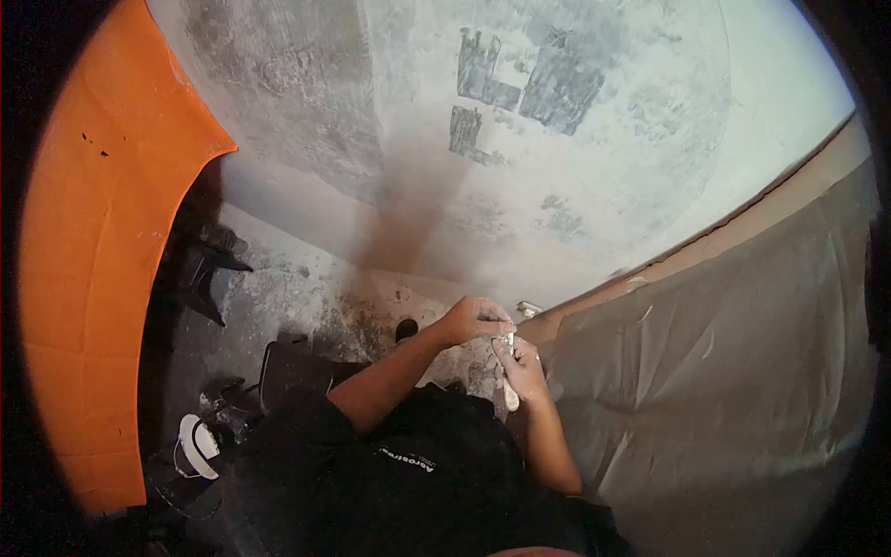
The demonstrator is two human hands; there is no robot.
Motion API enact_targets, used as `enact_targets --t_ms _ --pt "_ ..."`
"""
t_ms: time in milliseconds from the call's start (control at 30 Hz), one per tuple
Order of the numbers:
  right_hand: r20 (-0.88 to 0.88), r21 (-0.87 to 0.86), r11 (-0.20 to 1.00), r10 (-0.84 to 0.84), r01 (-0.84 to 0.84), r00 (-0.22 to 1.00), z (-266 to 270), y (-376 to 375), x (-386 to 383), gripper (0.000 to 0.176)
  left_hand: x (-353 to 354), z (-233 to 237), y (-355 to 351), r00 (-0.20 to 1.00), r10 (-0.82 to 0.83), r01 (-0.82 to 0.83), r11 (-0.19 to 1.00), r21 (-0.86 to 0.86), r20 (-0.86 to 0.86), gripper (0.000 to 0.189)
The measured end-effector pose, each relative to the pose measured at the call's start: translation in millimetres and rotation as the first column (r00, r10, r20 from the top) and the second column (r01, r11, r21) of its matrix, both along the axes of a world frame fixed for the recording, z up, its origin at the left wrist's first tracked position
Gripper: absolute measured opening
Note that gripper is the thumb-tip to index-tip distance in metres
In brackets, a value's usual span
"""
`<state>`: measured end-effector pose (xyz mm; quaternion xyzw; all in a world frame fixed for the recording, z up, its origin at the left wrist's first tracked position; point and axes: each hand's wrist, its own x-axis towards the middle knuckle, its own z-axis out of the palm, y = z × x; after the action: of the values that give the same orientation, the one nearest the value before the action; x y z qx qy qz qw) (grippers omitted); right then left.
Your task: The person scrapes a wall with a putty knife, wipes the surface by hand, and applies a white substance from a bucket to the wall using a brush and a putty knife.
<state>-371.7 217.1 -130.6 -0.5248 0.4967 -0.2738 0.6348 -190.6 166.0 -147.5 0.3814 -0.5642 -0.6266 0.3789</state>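
Note:
My right hand point(523, 368) is closed round a narrow, white-smeared hand tool point(511, 397), whose pale lower end sticks out below the fist. I cannot make out what kind of tool it is. At its upper end, my left hand point(475, 320) has its fingers bent and drawn together, close against the tool. Whether those fingers pinch the tool or something small on it is hidden. Both hands are in front of my black shirt point(399, 483), near the foot of the wall.
A wall point(427, 176) patched with white and grey rises ahead. An orange panel point(93, 260) stands at the left, and a grey-brown sheet point(705, 371) covers the right. Dark objects, including a black-rimmed item point(278, 371), and a white object with a black band point(197, 447) lie low at left.

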Motion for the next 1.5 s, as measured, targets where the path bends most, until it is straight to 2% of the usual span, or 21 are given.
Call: enact_targets --t_ms 67,133,233,367,433,500,567,600,633,700,767,833,867,933,967,1033,1100,1167,1233,1300,1500 --pt "0.003 0.019 0.998 0.053 -0.053 0.999 0 2 0 0.028 2 3 3 0.998 -0.006 0.013 0.994 0.106 -0.068 0.021" --pt "-0.031 0.022 0.995 0.093 -0.093 0.995 9 1 7 0.032 4 6 2 0.987 0.042 -0.051 0.997 0.051 0.154 0.026" --pt "-0.016 -0.031 0.994 0.105 -0.105 0.994 -3 -3 8 0.028 13 2 -2 0.966 0.102 -0.084 0.993 -0.085 0.236 0.027" --pt "0.09 0.054 0.992 0.108 -0.113 0.99 -9 -12 7 0.024 32 10 -5 0.959 0.105 -0.088 0.993 -0.075 0.262 0.027" --pt "0.091 -0.053 0.98 0.196 -0.191 0.976 -7 -24 15 0.02 43 26 -9 0.947 0.1 -0.08 0.994 -0.077 0.305 0.025" --pt "0.112 0.045 0.986 0.153 -0.159 0.982 -7 -30 17 0.019 60 10 -23 0.96 0.093 -0.085 0.995 -0.043 0.264 0.025" --pt "0.145 -0.093 0.996 0.025 -0.011 0.989 -22 -41 14 0.023 78 11 -40 0.973 0.089 -0.088 0.996 -0.013 0.213 0.025" --pt "0.209 0.041 0.995 -0.092 0.085 0.974 -17 -46 15 0.026 87 20 -47 0.938 0.216 -0.227 0.974 0.008 0.271 0.025" --pt "0.2 0.044 0.994 -0.104 0.097 0.974 -8 -51 17 0.026 95 24 -55 0.883 0.334 -0.361 0.932 0.023 0.33 0.027" --pt "0.212 0.099 0.973 -0.223 0.206 0.951 11 -63 23 0.027 116 6 -78 0.916 0.314 -0.326 0.945 0.008 0.248 0.026" --pt "0.171 0.045 0.982 -0.187 0.182 0.967 26 -80 35 0.027 118 0 -89 0.943 0.287 -0.29 0.957 -0.01 0.168 0.025" --pt "0.102 -0.152 0.979 -0.122 0.136 0.987 50 -96 53 0.026 105 12 -96 0.968 0.237 -0.251 0.933 -0.259 -0.086 0.019" --pt "0.079 -0.171 0.976 -0.12 0.132 0.99 60 -105 61 0.025 101 20 -99 0.971 0.224 -0.239 0.938 -0.252 -0.087 0.019" --pt "0.022 -0.209 0.968 -0.138 0.139 0.99 73 -122 75 0.025 95 44 -105 0.965 0.14 -0.142 0.99 0.007 -0.222 0.018" --pt "-0.033 -0.254 0.959 -0.142 0.129 0.989 79 -132 81 0.026 93 50 -111 0.966 0.131 -0.131 0.991 0.013 -0.224 0.018" --pt "-0.056 -0.269 0.954 -0.155 0.135 0.986 85 -149 88 0.026 92 56 -126 0.975 0.186 -0.206 0.963 -0.173 -0.122 0.022" --pt "-0.252 -0.585 0.809 -0.239 0.05 0.938 90 -166 92 0.028 92 61 -141 0.972 0.184 -0.201 0.974 -0.105 -0.146 0.022" --pt "-0.341 -0.619 0.785 -0.29 0.018 0.894 102 -178 97 0.027 90 57 -155 0.969 0.181 -0.19 0.981 -0.038 -0.169 0.023" --pt "-0.426 -0.644 0.764 -0.341 -0.017 0.838 113 -189 100 0.027 84 50 -166 0.916 0.199 -0.186 0.98 0.072 -0.349 0.026" --pt "-0.565 -0.706 0.686 -0.395 -0.176 0.724 123 -197 102 0.027 79 53 -172 0.925 0.195 -0.19 0.981 0.05 -0.325 0.025" --pt "-0.598 -0.735 0.654 -0.501 -0.179 0.626 135 -206 108 0.027 69 56 -182 0.921 0.188 -0.163 0.981 0.102 -0.34 0.027"
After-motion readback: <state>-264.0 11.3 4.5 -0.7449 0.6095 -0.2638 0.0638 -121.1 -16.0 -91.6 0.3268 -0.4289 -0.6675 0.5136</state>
